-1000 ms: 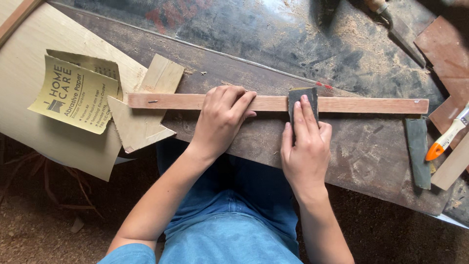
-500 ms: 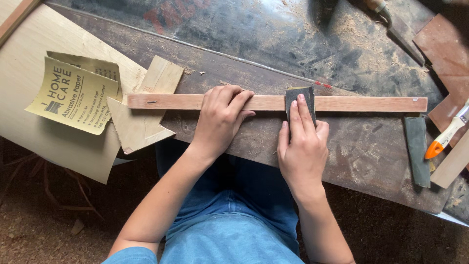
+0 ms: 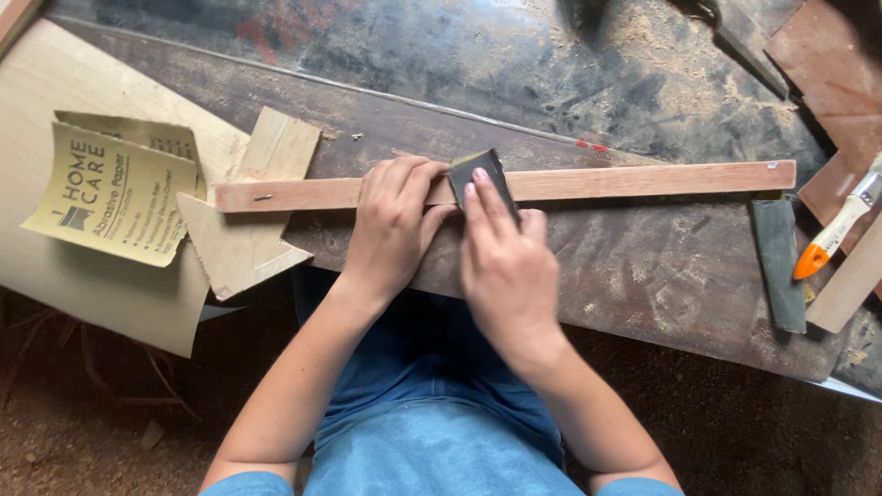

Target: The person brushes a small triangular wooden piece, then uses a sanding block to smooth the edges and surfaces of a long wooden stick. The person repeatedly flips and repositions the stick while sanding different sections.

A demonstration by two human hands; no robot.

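Observation:
A long reddish wooden strip (image 3: 634, 180) lies across the dark, dusty workbench (image 3: 478, 83). My left hand (image 3: 393, 220) presses down on the strip near its middle, fingers over the top. Right beside it, my right hand (image 3: 501, 262) grips a dark piece of sandpaper (image 3: 480, 172) and holds it flat against the strip, fingertips on top. The two hands nearly touch.
Yellow sandpaper sheets (image 3: 112, 193) lie on a pale board (image 3: 55, 101) at the left, with plywood offcuts (image 3: 248, 234) next to them. At the right are a dark strip (image 3: 777, 262), a paintbrush with an orange handle (image 3: 834, 234) and brown wood pieces (image 3: 827, 64).
My right hand has slid the sandpaper leftward along the strip, closer to my left hand. The left hand and the strip have stayed in place.

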